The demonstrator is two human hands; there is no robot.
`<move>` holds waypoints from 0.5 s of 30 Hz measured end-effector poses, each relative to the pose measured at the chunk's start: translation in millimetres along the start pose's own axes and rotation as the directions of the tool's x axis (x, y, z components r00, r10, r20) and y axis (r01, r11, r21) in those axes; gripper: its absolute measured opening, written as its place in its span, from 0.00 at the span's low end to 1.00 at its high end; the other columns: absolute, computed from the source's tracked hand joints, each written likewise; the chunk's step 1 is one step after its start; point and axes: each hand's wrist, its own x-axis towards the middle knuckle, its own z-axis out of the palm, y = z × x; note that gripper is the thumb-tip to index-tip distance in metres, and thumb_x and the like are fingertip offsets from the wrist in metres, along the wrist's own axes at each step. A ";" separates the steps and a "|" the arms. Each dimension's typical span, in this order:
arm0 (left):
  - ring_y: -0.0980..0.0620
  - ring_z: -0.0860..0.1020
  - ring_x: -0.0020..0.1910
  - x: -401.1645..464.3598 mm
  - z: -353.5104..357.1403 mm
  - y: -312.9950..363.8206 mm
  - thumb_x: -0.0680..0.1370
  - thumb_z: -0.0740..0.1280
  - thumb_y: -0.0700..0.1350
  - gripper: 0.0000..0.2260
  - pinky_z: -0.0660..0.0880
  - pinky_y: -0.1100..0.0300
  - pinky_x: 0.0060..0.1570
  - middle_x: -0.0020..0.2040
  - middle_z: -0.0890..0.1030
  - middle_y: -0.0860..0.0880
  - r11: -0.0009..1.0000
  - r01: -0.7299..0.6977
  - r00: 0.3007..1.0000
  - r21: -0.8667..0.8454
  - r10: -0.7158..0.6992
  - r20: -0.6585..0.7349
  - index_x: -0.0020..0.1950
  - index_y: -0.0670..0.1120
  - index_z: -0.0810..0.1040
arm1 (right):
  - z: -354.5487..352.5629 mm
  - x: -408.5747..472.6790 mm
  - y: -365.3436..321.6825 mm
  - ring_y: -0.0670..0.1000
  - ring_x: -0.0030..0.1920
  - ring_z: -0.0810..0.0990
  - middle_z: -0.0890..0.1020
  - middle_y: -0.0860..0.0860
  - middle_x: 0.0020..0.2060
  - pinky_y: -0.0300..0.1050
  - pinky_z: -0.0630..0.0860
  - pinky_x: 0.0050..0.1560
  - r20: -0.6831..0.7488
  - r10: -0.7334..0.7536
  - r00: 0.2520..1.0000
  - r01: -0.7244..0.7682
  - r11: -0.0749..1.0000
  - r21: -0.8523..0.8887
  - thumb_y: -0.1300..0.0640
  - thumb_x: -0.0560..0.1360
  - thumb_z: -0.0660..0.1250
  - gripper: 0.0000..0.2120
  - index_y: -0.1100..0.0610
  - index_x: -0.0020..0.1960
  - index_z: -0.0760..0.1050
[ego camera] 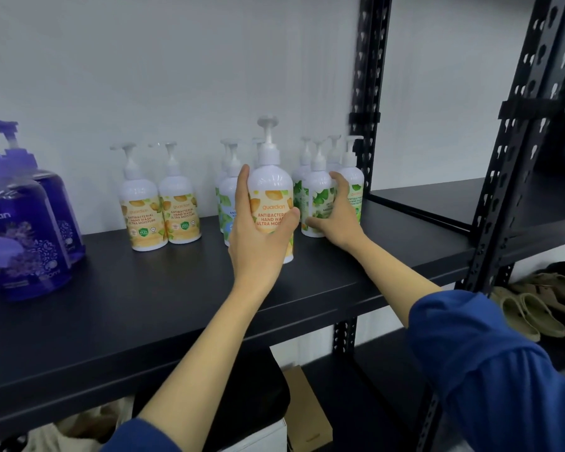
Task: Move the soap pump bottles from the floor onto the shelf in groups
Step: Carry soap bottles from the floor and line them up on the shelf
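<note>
My left hand grips a white pump bottle with an orange label, standing on the black shelf. My right hand wraps around a white pump bottle with a green leaf label, which stands in a cluster of several green-label bottles by the shelf post. Two orange-label bottles stand together further left. Behind my left hand, more green and blue-label bottles are partly hidden.
Large purple pump bottles stand at the shelf's left end. A black perforated post rises right of the cluster, another shelf unit beyond it. Below lie a brown cardboard box, a black bag and beige sandals.
</note>
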 end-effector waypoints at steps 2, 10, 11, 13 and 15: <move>0.57 0.74 0.57 0.0 -0.1 -0.1 0.72 0.72 0.46 0.37 0.74 0.54 0.58 0.60 0.72 0.60 1.000 -0.005 1.000 0.006 0.005 0.001 0.73 0.63 0.55 | 2.2 -0.5 -1.7 0.56 0.62 0.71 0.67 0.55 0.65 0.52 0.72 0.61 -0.026 -0.008 1.000 0.007 0.999 -0.049 0.65 0.66 0.75 0.45 0.51 0.73 0.52; 0.56 0.75 0.57 0.4 0.2 -0.4 0.72 0.72 0.46 0.37 0.74 0.49 0.60 0.60 0.72 0.60 1.000 0.001 1.000 0.000 -0.001 0.002 0.74 0.63 0.55 | -1.3 -2.9 -4.6 0.54 0.63 0.70 0.68 0.56 0.66 0.47 0.71 0.61 -0.021 -0.077 0.997 0.075 0.993 -0.090 0.62 0.67 0.75 0.44 0.51 0.74 0.53; 0.56 0.75 0.58 0.3 0.3 -0.6 0.72 0.72 0.47 0.37 0.74 0.48 0.60 0.60 0.72 0.60 1.000 0.000 1.000 0.001 0.000 0.000 0.73 0.63 0.55 | -2.1 -2.9 -4.7 0.54 0.63 0.71 0.69 0.56 0.66 0.44 0.71 0.60 -0.009 -0.093 0.996 0.092 0.992 -0.085 0.63 0.67 0.74 0.44 0.52 0.75 0.54; 0.55 0.75 0.58 0.0 0.4 -0.4 0.71 0.72 0.48 0.37 0.74 0.47 0.60 0.61 0.73 0.59 1.000 -0.002 1.000 0.004 0.002 -0.004 0.73 0.64 0.55 | -2.4 -3.1 -5.4 0.53 0.63 0.71 0.70 0.55 0.66 0.43 0.71 0.59 -0.005 -0.092 0.996 0.091 0.991 -0.100 0.64 0.67 0.74 0.44 0.52 0.75 0.54; 0.55 0.75 0.58 -0.5 0.6 0.1 0.71 0.72 0.48 0.37 0.74 0.47 0.60 0.61 0.73 0.59 1.000 0.002 1.000 0.004 -0.002 -0.005 0.73 0.64 0.55 | -0.5 -2.4 -5.4 0.55 0.63 0.70 0.69 0.56 0.65 0.48 0.71 0.61 -0.024 -0.063 0.998 0.059 0.988 -0.141 0.62 0.67 0.75 0.44 0.50 0.75 0.54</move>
